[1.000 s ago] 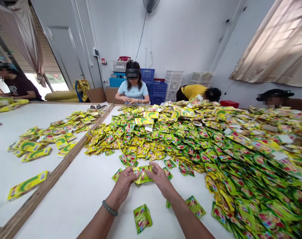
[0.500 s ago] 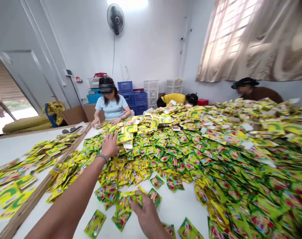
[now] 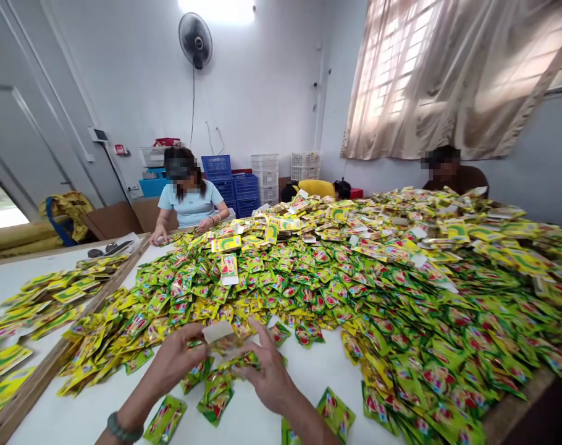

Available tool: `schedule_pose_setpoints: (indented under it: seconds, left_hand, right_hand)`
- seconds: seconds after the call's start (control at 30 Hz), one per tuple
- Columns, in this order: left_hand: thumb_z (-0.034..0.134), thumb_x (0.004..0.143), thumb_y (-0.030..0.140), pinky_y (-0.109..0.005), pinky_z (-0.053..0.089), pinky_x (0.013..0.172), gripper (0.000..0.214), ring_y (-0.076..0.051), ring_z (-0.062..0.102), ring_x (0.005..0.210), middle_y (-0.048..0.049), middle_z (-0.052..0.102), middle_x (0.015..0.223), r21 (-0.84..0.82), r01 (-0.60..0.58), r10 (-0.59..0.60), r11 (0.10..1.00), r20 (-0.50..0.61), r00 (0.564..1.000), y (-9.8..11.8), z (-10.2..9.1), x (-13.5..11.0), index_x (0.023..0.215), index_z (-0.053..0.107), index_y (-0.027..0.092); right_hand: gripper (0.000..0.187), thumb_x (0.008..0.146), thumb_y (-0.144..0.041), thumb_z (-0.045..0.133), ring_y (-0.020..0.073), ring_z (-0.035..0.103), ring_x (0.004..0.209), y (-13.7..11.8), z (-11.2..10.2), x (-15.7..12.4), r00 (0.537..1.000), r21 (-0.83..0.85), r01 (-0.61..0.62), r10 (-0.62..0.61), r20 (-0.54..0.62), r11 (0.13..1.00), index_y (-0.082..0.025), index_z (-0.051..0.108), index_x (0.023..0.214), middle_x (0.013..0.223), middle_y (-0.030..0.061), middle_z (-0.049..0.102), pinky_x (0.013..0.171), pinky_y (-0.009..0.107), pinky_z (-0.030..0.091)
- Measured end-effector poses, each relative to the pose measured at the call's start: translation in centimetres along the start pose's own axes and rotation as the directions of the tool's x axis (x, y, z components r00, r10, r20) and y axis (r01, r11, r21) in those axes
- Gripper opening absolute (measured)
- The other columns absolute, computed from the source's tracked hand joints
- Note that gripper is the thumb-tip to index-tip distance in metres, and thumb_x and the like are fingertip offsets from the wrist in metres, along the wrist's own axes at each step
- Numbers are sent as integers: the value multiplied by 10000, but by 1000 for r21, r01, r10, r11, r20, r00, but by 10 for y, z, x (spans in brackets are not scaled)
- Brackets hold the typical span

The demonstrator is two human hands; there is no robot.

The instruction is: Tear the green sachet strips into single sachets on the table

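A small carton (image 3: 220,332) with a white flap is held up in front of me, blurred by motion. My left hand (image 3: 181,355) pinches its left end between thumb and fingers. At the carton's right end, my right hand (image 3: 272,374) has its fingers curled inward. A bit of green shows near those fingers, but what they grip is too smeared to make out. Below the hands, several green sachets (image 3: 215,402) lie loose on the white table (image 3: 253,426). Another sachet (image 3: 167,420) is near my left wrist.
A big heap of green and yellow sachets (image 3: 401,321) covers the right and middle, topped by yellow cartons (image 3: 339,212). More cartons (image 3: 70,295) lie left of a wooden strip (image 3: 84,318). Across the table sits a person in light blue (image 3: 192,204); two others are behind the heap.
My left hand has come back from the heap with a carton. My right hand has lifted off the loose sachets to meet it. The view has turned slightly right.
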State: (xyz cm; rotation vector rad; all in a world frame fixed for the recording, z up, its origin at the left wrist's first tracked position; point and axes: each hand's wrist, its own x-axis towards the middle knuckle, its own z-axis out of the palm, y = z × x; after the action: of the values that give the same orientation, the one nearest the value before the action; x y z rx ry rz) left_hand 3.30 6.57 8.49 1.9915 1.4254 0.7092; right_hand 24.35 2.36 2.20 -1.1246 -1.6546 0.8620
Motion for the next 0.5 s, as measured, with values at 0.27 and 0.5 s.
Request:
schedule_pose_setpoints:
  seconds: [0.27, 0.5]
  left_hand:
    - [687, 683, 408, -315, 481, 737, 439, -215, 625, 840, -73, 683, 932, -836, 163, -332, 524, -25, 943, -18, 58, -65, 1033, 597, 160]
    - [730, 626, 423, -269, 478, 617, 467, -185, 624, 686, -30, 686, 768, -724, 185, -356, 664, -88, 930, -40, 61, -91, 987, 620, 148]
  right_hand:
    - [318, 700, -412, 689, 214, 586, 974, -4, 46, -20, 938, 409, -270, 143, 314, 872, -201, 625, 930, 980, 38, 636, 878, 367, 455]
    - [360, 748, -446, 612, 177, 603, 807, -18, 29, -8, 963, 229, -267, 267, 30, 936, -192, 582, 1002, 874, 28, 640, 753, 317, 473]
